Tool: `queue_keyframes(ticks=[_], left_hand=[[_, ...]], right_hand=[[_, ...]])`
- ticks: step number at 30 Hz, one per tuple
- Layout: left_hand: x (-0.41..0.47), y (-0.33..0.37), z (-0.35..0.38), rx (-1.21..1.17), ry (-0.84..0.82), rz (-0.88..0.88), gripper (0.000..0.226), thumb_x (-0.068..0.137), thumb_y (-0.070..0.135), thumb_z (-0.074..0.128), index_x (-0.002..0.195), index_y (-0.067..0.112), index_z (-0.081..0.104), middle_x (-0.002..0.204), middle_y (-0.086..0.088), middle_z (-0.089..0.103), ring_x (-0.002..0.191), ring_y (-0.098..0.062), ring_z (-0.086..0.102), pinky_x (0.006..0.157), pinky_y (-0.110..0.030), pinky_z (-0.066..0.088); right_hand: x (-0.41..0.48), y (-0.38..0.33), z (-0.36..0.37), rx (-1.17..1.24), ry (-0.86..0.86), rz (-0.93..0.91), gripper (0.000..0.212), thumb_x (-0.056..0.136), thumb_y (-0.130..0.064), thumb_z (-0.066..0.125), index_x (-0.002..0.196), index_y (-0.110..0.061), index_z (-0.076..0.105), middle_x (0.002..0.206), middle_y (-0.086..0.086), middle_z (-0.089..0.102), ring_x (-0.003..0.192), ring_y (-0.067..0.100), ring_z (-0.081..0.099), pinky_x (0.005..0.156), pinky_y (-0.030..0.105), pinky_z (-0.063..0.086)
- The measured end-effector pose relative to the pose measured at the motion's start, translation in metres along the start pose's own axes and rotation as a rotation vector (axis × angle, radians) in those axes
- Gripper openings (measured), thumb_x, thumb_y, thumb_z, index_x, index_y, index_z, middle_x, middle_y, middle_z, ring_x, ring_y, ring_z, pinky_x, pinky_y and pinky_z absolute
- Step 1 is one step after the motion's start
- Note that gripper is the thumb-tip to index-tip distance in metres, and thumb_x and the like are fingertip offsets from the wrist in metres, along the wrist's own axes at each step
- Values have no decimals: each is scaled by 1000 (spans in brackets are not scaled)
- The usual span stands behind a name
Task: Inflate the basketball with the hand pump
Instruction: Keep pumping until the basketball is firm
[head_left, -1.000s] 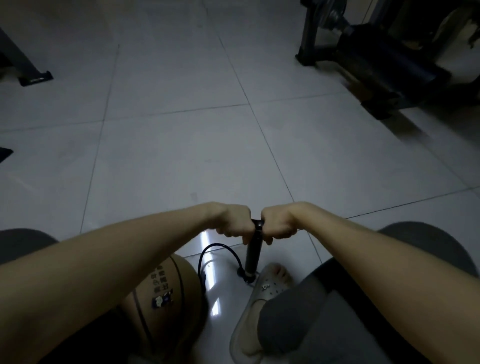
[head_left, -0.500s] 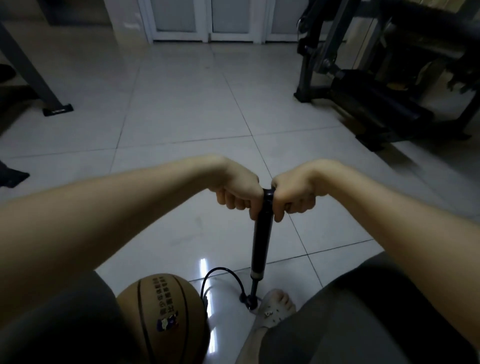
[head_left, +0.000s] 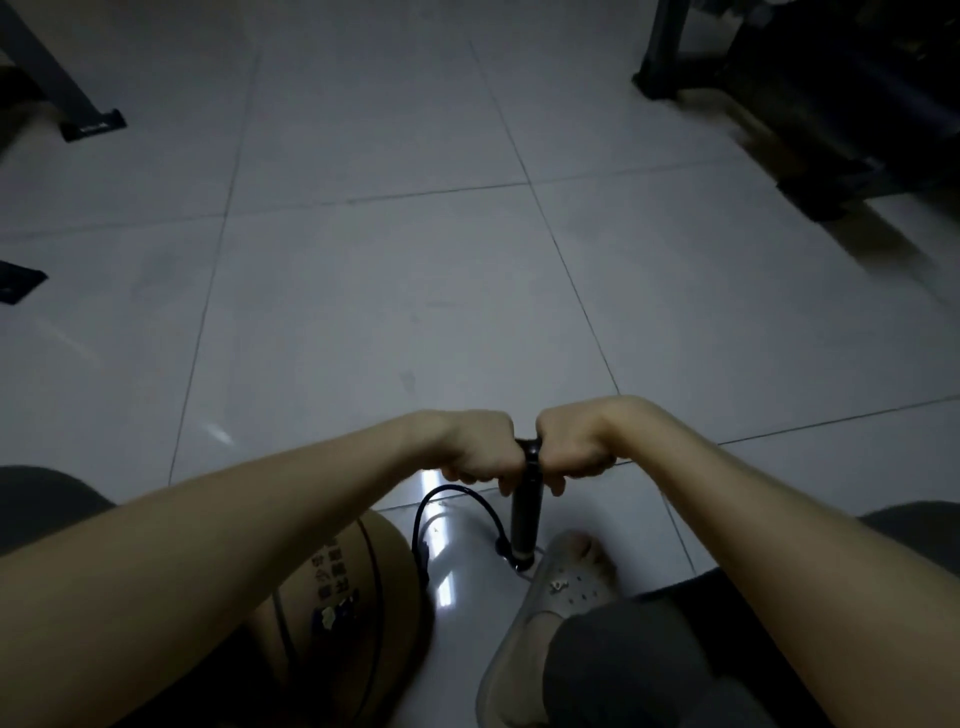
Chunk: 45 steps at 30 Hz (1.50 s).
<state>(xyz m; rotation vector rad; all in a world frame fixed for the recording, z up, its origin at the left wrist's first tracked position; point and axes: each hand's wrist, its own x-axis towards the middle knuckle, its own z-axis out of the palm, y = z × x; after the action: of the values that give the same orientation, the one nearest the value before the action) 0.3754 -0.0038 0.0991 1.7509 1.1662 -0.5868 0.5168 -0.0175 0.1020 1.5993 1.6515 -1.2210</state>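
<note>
A black hand pump (head_left: 524, 525) stands upright on the tiled floor, its handle pushed low over the barrel. My left hand (head_left: 480, 449) grips the left side of the T-handle and my right hand (head_left: 574, 447) grips the right side, knuckles up. A black hose (head_left: 457, 499) loops from the pump's base to the brown basketball (head_left: 353, 592), which sits on the floor at lower left, partly hidden under my left forearm. A foot in a grey perforated clog (head_left: 550, 603) is planted by the pump's base.
Dark exercise equipment (head_left: 810, 104) fills the upper right corner. A black frame foot (head_left: 91, 124) stands at the upper left, and another dark piece (head_left: 15, 283) at the left edge. Grey-clad knees flank the pump. Pale floor tiles (head_left: 389, 260) stretch ahead.
The pump handle has gone down from its raised position half a second ago, back to the low position seen a second ago. Both hands kept their grip; the camera tipped downward.
</note>
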Motion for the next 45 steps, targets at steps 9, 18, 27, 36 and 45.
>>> queue_keyframes(ticks=[9,18,27,36,45], left_hand=[[-41,20,-8,100,7,-51,19,78,13,69,65,13,56,56,-3,41,45,-18,30,46,-25,24],[-118,82,-112,56,8,52,49,86,7,65,52,24,34,54,3,23,48,-16,16,51,-30,8],[-29,41,-53,43,-5,51,26,77,4,67,58,13,52,50,1,35,45,-17,27,48,-27,20],[16,5,17,119,9,3,31,76,14,72,48,15,60,61,-8,50,58,-26,43,53,-30,34],[-56,45,-49,117,-265,-136,44,93,26,64,60,24,36,54,5,23,43,-12,16,40,-19,13]], right_hand=[[-45,-14,-2,0,22,39,3,85,-9,64,87,-8,62,54,2,39,45,16,30,46,26,25],[-147,-27,-101,104,96,-19,33,87,-11,68,65,-18,45,55,0,29,46,15,20,47,25,17],[-60,3,-39,106,144,-4,1,79,-7,64,80,-6,65,54,3,44,45,18,33,46,25,28],[-5,13,22,-36,81,-30,15,82,-6,62,68,-9,58,58,7,49,49,21,40,46,26,32],[-78,-14,-35,62,-49,80,28,88,-14,69,68,-16,50,51,-1,35,42,14,28,44,22,22]])
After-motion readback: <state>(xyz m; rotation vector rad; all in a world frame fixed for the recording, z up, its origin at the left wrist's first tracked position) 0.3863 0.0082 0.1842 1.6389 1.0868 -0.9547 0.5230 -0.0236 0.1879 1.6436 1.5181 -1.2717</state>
